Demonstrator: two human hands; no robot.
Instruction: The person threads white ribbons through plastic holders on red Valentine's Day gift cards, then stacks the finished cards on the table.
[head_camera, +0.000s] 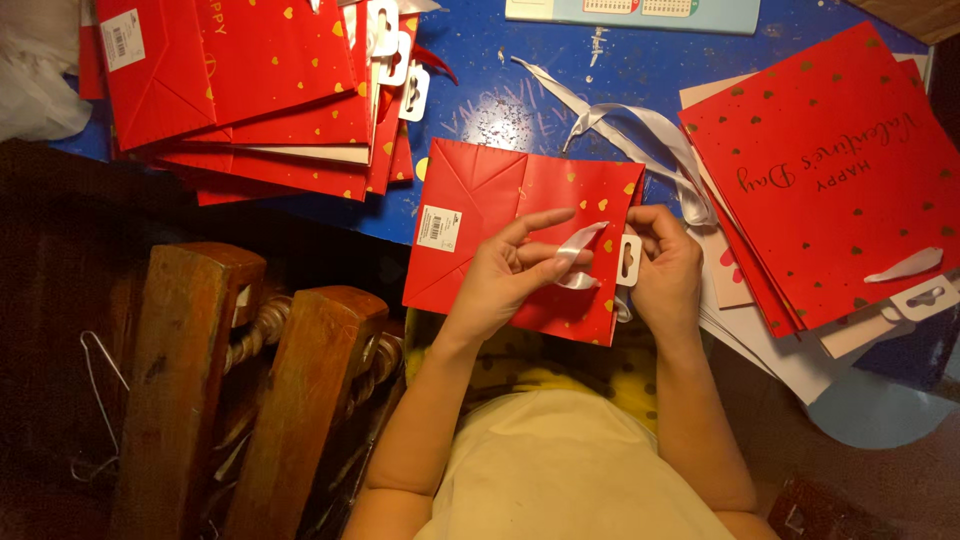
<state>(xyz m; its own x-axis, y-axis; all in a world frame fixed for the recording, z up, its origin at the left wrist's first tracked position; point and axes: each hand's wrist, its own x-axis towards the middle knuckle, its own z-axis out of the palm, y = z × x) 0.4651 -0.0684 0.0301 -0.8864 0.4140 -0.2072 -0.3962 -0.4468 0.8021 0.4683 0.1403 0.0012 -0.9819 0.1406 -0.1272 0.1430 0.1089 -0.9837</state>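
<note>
**A:** Head view, looking straight down: your left hand (503, 270) is closed in a pinch on the white ribbon (580, 250), thumb and middle fingers on it, index finger stretched out over the flat red paper bag (500, 215). Your right hand (662, 262) is curled shut around the white hang tag (628, 258) at the bag's right edge.

**B:** And where does the bag sit?

**A:** Half on the blue table (500, 100), half hanging off its near edge above your lap, folded flat with the bottom flap and a white sticker facing up. A stack of finished-looking red bags (260, 90) lies to the upper left, another pile of red bags (830, 170) to the right, and loose white ribbon (640, 135) trails across the table between them.

**B:** How would you handle this bit well?

**A:** Keep the ribbon flat between your fingertips, since a twisted end probably won't pass cleanly through the tag's slot. Hold the tag steady with your right hand and let the left do the feeding. Slide the bag further onto the table (it looks only half supported), so the paper doesn't crease under your wrists.

**B:** Is the ribbon through the tag already?

**A:** I can't tell; your fingers cover that spot.
</note>
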